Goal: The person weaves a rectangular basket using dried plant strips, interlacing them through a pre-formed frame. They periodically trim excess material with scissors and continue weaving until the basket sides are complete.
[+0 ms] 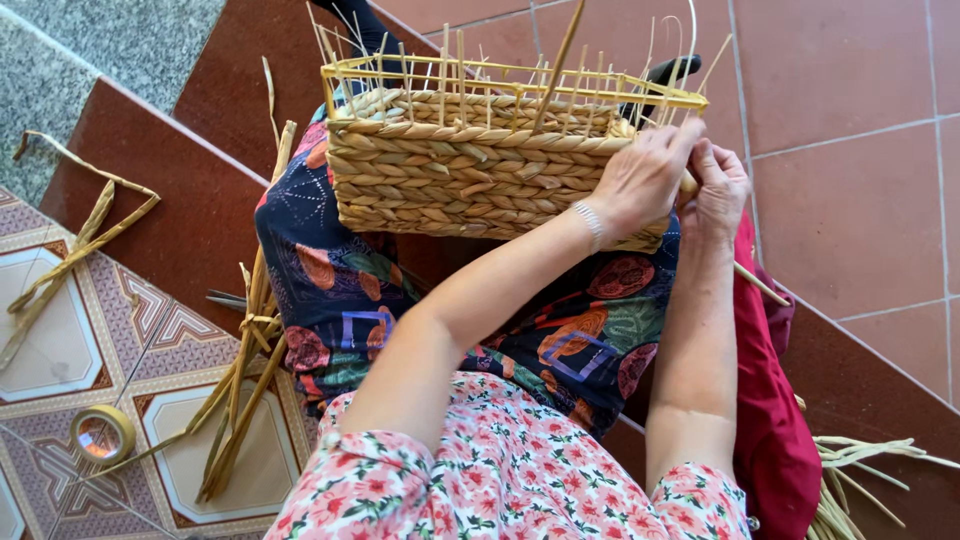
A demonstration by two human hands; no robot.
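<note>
Head view shows the basket (470,165) resting on the lap, upper middle of the frame. Left hand (640,180) and right hand (715,190) press together at its right corner, fingers closed on a strand I can barely see. Best to pull the strand snug around each stick. Tape (102,433) lies on the floor, lower left.

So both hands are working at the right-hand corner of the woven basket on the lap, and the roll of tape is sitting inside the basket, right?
Not quite. Both hands, left hand and right hand, are at the woven basket's right corner, but the head view shows the roll of tape lying on the patterned floor tiles, far left.
</note>
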